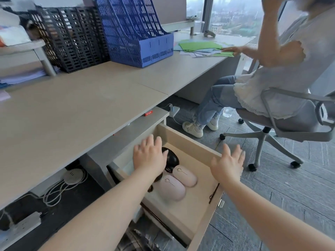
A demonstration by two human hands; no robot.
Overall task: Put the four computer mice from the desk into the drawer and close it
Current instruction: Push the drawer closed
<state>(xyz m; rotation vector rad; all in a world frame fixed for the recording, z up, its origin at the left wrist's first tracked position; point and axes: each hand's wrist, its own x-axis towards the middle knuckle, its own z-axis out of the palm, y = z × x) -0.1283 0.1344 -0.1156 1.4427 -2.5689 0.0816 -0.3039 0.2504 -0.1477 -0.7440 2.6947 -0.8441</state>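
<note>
Mice are lying in the open drawer [183, 140] under my desk [72, 109]. I am seeing two pink mice side by side, touching each other: one pink mouse [184, 175] at about 3 o'clock of the other pink mouse [173, 187]. A black mouse [172, 159] is sitting at 12 o'clock from them, just touching the pink ones. Something dark [156, 178] is peeking out under my left arm at 9 o'clock of the pink mice, but I cannot tell if it is the fourth mouse.

I am holding my left hand [149, 156] flat over the drawer, fingers spread wide, and it is holding nothing. It is covering part of the black mouse. I am holding my right hand [227, 163] at 3 o'clock of my left hand, over the drawer's side wall. Its fingers are spread wide too, and it is holding nothing.

At 12 o'clock on the desk, a blue file rack [137, 31] is standing beside a black file rack [72, 37]. At 2 o'clock, another person is sitting on an office chair [282, 124] and touching green paper [201, 46].
</note>
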